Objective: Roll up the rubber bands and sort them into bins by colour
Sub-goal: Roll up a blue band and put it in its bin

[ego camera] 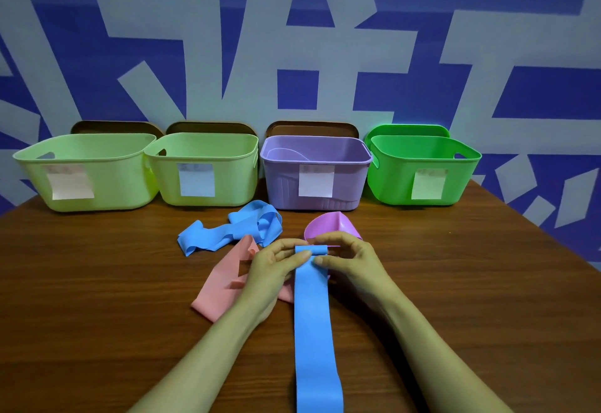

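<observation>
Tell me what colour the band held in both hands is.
The band is blue, clearest in the head view.

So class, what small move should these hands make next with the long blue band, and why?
Probably roll the curled end toward the body: the left hand and right hand pinch it, yet most of the blue band lies flat, unrolled.

Staged sorting station, more a recording setup than a lived-in room. Wood-grain table (pixel 97 282) sits against a wall (pixel 325 6) covered in a blue and pale grey angular pattern. Along the back edge stand a left yellow-green bin (pixel 81 142), second yellow-green bin (pixel 201 141), purple bin (pixel 283 185) and bright green bin (pixel 390 181). Each has a paper label (pixel 316 181) on front, text unreadable. Lids (pixel 117 126) stand behind.
</observation>
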Demonstrator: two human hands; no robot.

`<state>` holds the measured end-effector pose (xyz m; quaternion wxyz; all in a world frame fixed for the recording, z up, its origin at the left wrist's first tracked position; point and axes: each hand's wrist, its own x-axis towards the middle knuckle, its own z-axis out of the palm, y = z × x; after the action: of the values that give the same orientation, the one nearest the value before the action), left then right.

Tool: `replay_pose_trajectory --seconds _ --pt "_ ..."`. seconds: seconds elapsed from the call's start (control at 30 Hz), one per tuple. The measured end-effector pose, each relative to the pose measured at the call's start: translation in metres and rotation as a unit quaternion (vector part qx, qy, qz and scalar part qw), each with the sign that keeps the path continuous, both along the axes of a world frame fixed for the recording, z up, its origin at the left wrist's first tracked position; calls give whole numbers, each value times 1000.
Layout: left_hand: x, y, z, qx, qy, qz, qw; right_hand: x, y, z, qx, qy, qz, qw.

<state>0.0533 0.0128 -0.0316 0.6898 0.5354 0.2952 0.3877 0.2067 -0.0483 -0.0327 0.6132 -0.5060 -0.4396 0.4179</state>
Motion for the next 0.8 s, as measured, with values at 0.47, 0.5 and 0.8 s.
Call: replay_pose_trajectory --seconds 0.47,0.5,0.8 --pt "3 -1 -2 24 2 7 1000 -3 -2 6 8 -24 -29 999" --pt "3 -2 -2 15 8 2 1000 -3 -2 6 10 -18 -31 999" --pt "3 -2 4 -8 -16 13 1000 -1 -3 2 -10 -3 -24 1000"
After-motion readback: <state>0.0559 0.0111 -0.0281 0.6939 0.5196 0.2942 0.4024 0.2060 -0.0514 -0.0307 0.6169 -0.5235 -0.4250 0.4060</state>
